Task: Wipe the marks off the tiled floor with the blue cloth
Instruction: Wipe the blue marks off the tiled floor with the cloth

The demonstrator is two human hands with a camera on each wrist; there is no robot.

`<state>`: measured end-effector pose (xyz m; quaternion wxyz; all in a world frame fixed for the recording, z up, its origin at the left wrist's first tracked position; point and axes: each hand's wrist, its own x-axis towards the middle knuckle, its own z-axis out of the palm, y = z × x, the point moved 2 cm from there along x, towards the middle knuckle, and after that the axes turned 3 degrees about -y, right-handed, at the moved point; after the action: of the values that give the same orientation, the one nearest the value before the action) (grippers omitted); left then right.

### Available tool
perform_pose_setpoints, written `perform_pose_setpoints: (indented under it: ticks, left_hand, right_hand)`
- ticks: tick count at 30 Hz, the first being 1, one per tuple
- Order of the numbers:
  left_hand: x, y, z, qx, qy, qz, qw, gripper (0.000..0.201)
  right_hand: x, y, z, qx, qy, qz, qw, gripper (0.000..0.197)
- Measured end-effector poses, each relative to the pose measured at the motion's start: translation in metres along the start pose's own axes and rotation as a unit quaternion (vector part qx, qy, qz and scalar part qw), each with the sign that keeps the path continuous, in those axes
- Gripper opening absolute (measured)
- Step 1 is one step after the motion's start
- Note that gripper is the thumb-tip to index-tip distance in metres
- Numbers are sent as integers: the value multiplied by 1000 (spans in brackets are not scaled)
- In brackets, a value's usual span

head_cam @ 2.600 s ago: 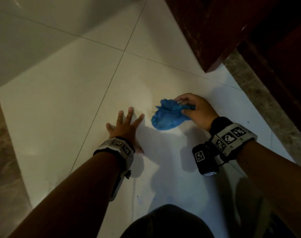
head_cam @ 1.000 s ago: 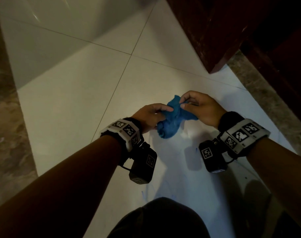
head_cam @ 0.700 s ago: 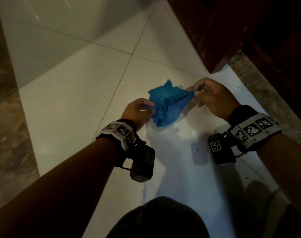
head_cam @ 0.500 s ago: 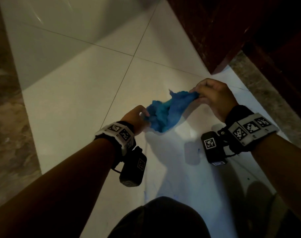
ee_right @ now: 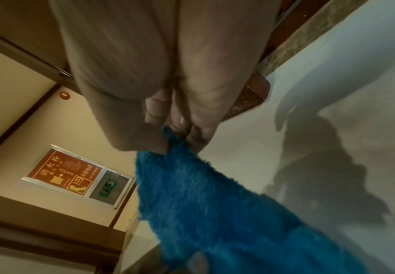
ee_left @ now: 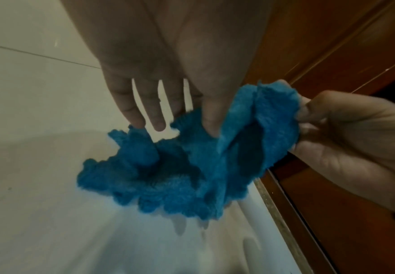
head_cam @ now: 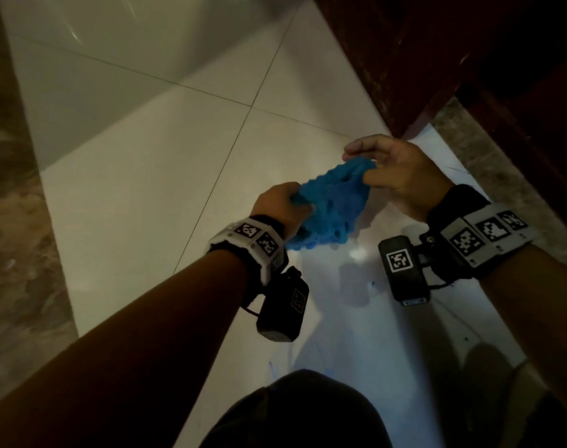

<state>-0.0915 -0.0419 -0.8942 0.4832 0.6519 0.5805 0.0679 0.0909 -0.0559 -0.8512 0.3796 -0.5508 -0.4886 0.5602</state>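
Surroundings: dark red-brown wooden furniture (head_cam: pixel 405 53) stands at the upper right, its corner reaching down close behind the right hand; a mottled stone border strip (head_cam: pixel 14 240) runs along the left of the tiled floor (head_cam: pixel 140 195), another along the right. A red wall sign (ee_right: pixel 62 172) with Chinese characters shows in the right wrist view. Faint blue marks (head_cam: pixel 272 367) lie on the tile near the person's knee (head_cam: pixel 301 412), below both hands. Blue cloth (head_cam: pixel 330 205) is held bunched in the air above the floor, between the two hands, its shadow on the tile beneath. Left hand (head_cam: pixel 282 205): back of hand toward head camera, thumb pressed into a fold of the cloth, holding its left end; little and ring fingers hang nearly straight. Right hand (head_cam: pixel 395 176): palm turned inward, thumb and fingertips pinching the cloth's upper right edge. A camera unit hangs beneath each wrist.
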Motion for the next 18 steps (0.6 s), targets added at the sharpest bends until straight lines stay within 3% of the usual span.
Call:
perform_pose_setpoints:
  ticks: [2,4,5,10,13,15,17,18]
  left_hand:
    - [4,-4,-5,-39,32,19,999,3]
    - [6,-7,-10,-138,39,26,989,19]
    - [7,-7,-11,-192,32,25,981,22]
    - [2,0,-10,-277,-5,41,960,14]
    - [-1,3,-10,-304,-79,73,947,66]
    - [-5,6,-13,-283,-106,116,946,82]
    - [-5,6,-18,-259,-84,132,953,70]
    - [-5,6,-22,-240,-52,130,961,60]
  right_hand:
    - [0,0,-13,-182,40,-5,983,32]
    - [-3,1,-21,-359,102,-35,927,18]
    - [-5,2,-22,-388,117,-48,913,15]
    - [1,10,-19,-258,101,41,960,13]
    - [3,10,-17,-165,101,69,979,11]
    - [0,9,-14,-35,80,95,992,11]
    - [-5,5,-12,51,27,112,992,41]
    - [-6,4,-13,34,-5,108,994,61]
